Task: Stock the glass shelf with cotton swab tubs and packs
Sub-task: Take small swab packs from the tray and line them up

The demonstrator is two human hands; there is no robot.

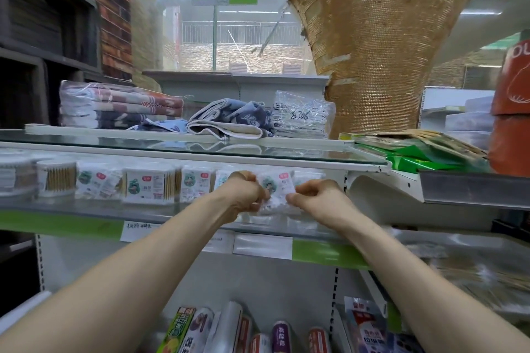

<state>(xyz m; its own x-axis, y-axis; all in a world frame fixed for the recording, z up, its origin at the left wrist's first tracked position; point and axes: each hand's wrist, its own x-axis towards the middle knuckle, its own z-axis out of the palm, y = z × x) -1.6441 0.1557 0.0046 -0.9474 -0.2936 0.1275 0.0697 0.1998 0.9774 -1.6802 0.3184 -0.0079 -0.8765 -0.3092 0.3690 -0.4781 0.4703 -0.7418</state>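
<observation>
A soft white cotton swab pack (279,192) stands on the glass shelf (86,206), right of centre. My left hand (246,190) pinches its left edge and my right hand (312,195) pinches its right edge. Left of it runs a row of swab packs (198,185) and a boxed pack (149,185). Round cotton swab tubs (56,178) stand at the far left of the same shelf. The pack's lower part is hidden behind my fingers.
An upper glass shelf (286,152) just above holds folded towels (120,106) and bagged cloths (301,116). Green packets (415,157) lie to the right. Below, rolls and boxes (229,332) fill the lower shelf. A woven pillar (387,37) rises behind.
</observation>
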